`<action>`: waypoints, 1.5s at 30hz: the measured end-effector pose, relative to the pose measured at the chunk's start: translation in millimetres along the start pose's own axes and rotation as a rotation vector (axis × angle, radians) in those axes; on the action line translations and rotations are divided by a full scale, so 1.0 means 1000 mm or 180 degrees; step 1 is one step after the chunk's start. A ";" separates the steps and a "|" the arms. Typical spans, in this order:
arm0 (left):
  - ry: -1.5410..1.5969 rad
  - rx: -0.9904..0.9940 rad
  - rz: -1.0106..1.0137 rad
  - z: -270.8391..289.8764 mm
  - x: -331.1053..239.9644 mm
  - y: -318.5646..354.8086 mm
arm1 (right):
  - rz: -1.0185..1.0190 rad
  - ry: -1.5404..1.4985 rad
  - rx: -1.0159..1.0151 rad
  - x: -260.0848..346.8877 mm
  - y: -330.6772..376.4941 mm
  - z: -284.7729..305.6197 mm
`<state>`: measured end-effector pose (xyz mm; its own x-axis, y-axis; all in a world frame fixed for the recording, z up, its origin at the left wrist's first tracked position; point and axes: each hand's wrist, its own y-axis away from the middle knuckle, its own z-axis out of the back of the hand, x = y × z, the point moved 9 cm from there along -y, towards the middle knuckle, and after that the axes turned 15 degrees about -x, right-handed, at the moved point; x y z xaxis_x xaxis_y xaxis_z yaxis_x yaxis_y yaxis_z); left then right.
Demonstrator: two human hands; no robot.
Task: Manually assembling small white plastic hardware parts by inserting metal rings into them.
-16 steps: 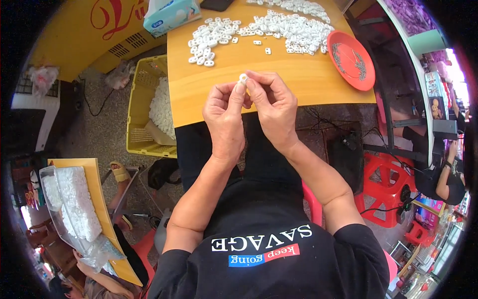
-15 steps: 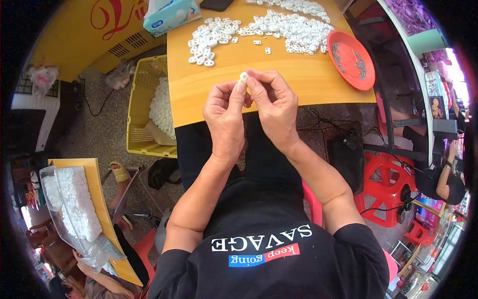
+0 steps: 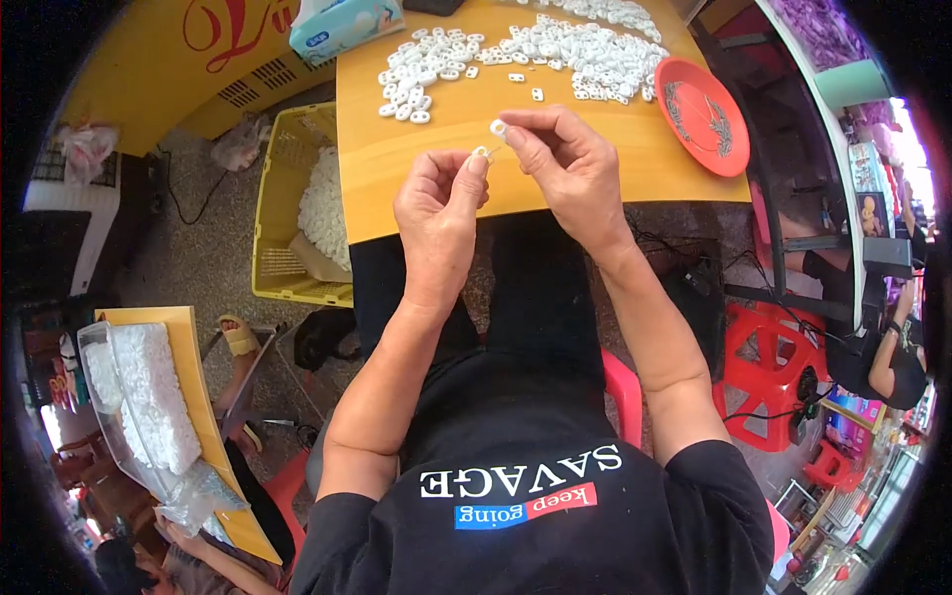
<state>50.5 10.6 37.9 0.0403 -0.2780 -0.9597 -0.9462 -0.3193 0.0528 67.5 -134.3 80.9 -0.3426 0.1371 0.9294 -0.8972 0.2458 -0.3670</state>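
Over the near part of the wooden table (image 3: 397,198), my two hands are raised a short way apart. My left hand (image 3: 443,203) pinches a small white plastic piece (image 3: 480,152) between thumb and fingers. Between the thumb and forefinger of my right hand (image 3: 575,169) is another white plastic piece (image 3: 498,127) with a round hole, held slightly higher. A thin metal-looking sliver shows between the two pieces; which one it belongs to I cannot tell. Beyond my hands lie heaps of white two-holed oval pieces (image 3: 570,58). My fingers hide most of both held pieces.
A red plate (image 3: 729,164) with small grey metal parts sits at the table's right. To the left stands a yellow basket (image 3: 268,213) of white pieces. A tissue pack (image 3: 347,27) lies at the far left. Red stools (image 3: 764,347) stand right; another person's arm (image 3: 223,565) shows lower left.
My hands, together half a second ago, have moved apart. The right has gone up and right, and a separate white piece now shows in each hand.
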 end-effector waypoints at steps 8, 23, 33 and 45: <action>0.0130 -0.0119 0.0123 0.004 0.001 0.001 | -0.0610 -0.0278 -0.0116 -0.009 0.011 -0.004; 0.0521 -0.0152 0.0355 0.004 0.004 0.001 | -0.0989 -0.0756 -0.0434 -0.018 0.022 -0.010; 0.0642 -0.0205 0.0328 0.003 0.004 0.006 | -0.0918 -0.0534 -0.0492 -0.008 0.025 -0.014; 0.0620 -0.0201 0.0303 0.005 0.005 0.005 | -0.0862 -0.0467 -0.0574 -0.011 0.015 -0.002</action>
<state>44.2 11.9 31.8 0.0187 -0.4774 -0.8785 -0.9270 -0.3375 0.1637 58.5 -130.7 65.0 -0.1474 -0.0923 0.9848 -0.9017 0.4216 -0.0954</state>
